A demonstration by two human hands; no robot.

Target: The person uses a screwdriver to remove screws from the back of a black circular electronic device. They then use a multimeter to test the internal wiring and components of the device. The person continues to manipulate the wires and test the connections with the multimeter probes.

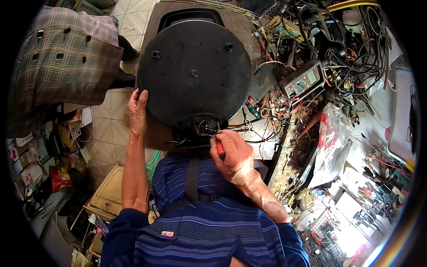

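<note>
A round black appliance [191, 75] lies underside up on a brown board [155, 141], with two small round feet and an opened compartment [202, 124] showing thin wires at its near edge. My left hand [138, 111] grips the appliance's left edge, thumb on the rim. My right hand [233, 155] is closed around a red-and-black screwdriver [220, 149], its front end at the right of the opened compartment; the exact tip is hard to make out.
Tangled cables [356, 49], a meter [302, 80], tools and a plastic bag [329, 142] crowd the right. At left are a plaid cloth [66, 44] with dark shapes beside it, a tiled floor [102, 133], a wooden piece [106, 187] and piled clutter [31, 173].
</note>
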